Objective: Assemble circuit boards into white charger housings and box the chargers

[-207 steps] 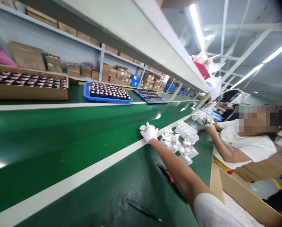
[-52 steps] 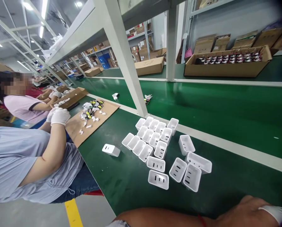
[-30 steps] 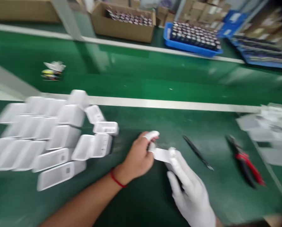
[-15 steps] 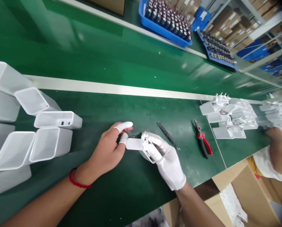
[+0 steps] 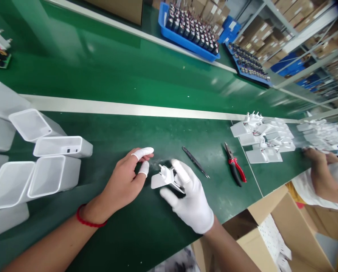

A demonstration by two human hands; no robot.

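**Two hands meet over a small white plug part on a green bench**

We look down at a green work surface (image 5: 146, 234). Going left to right: at the far left sit open white plastic casings (image 5: 54, 175), some upright, some tipped on their sides.

Next comes our left hand (image 5: 125, 183), bare apart from white finger cots on the thumb and forefinger, with a red cord at the wrist. Half a second ago its thumb and forefinger touched the white part; now the fingers are loosely spread and stand just clear of it, holding nothing.

Just to its right is the white plug part (image 5: 161, 177), with prongs sticking up (its finer detail is too small to tell). It has turned since that earlier view, when it lay flatter. Our right hand (image 5: 190, 200), in a white glove, pinches it between thumb and fingers, just above the bench. We judge that the part has passed wholly into the right hand's keeping.

Further right lie black tweezers (image 5: 196, 167), then red-handled pliers (image 5: 234, 169), both untouched. Beyond them is a heap of white plug assemblies (image 5: 264, 138). At the far right edge, another person's hand (image 5: 313, 158) reaches toward that heap.
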